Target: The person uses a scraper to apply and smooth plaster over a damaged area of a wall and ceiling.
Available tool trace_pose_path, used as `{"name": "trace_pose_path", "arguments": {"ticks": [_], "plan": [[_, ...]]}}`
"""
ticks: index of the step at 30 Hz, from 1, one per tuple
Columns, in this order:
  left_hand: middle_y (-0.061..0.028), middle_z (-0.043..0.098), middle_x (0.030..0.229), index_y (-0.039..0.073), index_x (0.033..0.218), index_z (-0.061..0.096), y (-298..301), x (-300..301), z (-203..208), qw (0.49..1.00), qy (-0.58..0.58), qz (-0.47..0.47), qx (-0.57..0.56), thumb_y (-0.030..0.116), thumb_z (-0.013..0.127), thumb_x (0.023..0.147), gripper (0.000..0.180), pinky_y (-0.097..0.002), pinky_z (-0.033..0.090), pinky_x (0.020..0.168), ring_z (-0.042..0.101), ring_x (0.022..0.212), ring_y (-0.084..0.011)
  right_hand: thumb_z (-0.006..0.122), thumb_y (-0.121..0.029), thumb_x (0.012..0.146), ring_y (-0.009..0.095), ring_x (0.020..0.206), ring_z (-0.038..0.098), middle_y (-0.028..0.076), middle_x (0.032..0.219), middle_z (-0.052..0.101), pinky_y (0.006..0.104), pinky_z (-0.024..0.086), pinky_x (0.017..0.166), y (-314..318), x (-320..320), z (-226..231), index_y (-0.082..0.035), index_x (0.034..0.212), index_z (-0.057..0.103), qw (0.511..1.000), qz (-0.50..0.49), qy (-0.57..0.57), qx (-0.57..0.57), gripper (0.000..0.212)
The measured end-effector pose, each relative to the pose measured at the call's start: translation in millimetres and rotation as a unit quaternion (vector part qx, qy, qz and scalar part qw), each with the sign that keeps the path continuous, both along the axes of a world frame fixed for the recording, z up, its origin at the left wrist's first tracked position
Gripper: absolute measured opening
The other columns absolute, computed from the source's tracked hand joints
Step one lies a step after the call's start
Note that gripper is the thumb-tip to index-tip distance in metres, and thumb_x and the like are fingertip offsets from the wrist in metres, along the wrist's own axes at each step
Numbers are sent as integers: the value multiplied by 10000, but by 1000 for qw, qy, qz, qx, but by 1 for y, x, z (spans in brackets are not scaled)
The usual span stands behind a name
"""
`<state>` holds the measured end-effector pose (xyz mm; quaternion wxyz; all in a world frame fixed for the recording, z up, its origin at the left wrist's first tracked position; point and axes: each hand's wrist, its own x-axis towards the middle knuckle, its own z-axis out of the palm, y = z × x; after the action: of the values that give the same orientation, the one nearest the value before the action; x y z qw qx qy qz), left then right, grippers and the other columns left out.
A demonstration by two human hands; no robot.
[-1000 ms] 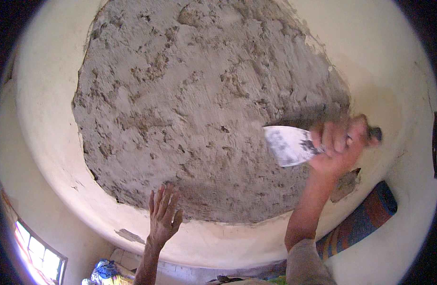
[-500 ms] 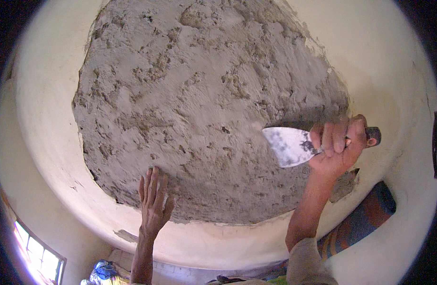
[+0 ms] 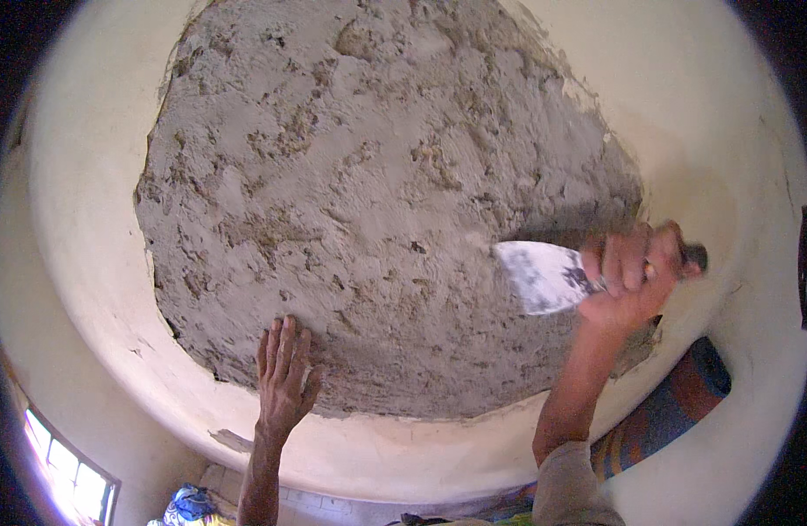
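Note:
A large patch of rough grey plaster (image 3: 368, 228) fills the middle of the cream wall (image 3: 701, 105). My right hand (image 3: 631, 273) is wrapped round the dark handle of a putty knife (image 3: 539, 276), near the patch's right side. Its wide metal blade points left, smeared with grey, and lies over the plaster; whether the edge touches cannot be told. Lower down on the left, my left hand (image 3: 286, 373) rests with stretched fingers against the bottom part of the patch and holds nothing.
A rolled striped mat or carpet (image 3: 671, 408) leans against the wall at the lower right. At the lower left is a bright window (image 3: 70, 465), with a bundle of cloth (image 3: 191, 504) beside it. A small chipped spot (image 3: 233, 440) marks the wall below the patch.
My right hand and the putty knife have shifted slightly right and down, the blade's tip drawing back from the middle. My left hand stays in nearly the same place.

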<state>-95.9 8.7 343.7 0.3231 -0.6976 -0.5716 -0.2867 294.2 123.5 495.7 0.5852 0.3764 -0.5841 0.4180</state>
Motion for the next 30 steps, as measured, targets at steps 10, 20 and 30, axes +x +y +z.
{"name": "trace_pose_path", "arguments": {"ticks": [10,20,30], "plan": [[-203,273,1478,46,1375,399,3,1,-3,1000,1,-1,22,203,588,854,576,-554,208,1085,251,1361,-406,444,-420,953,106,435,358,4,567,397,285,332,465,-37,5,10,-141,740,399,997,-64,40,-21,354],[-207,303,1462,25,1347,428,7,-1,-6,1000,-6,3,22,197,591,851,550,-565,204,1084,260,1358,-400,422,-591,879,137,432,350,4,524,398,354,339,491,1,6,-5,-166,719,418,995,90,-25,-44,454],[-199,308,1463,38,1349,433,7,-5,-1,999,7,-3,37,196,570,860,532,-555,210,1080,273,1352,-399,438,-456,930,122,404,361,-1,512,388,319,331,460,-32,3,17,-134,776,441,998,-47,28,-36,357]]}}
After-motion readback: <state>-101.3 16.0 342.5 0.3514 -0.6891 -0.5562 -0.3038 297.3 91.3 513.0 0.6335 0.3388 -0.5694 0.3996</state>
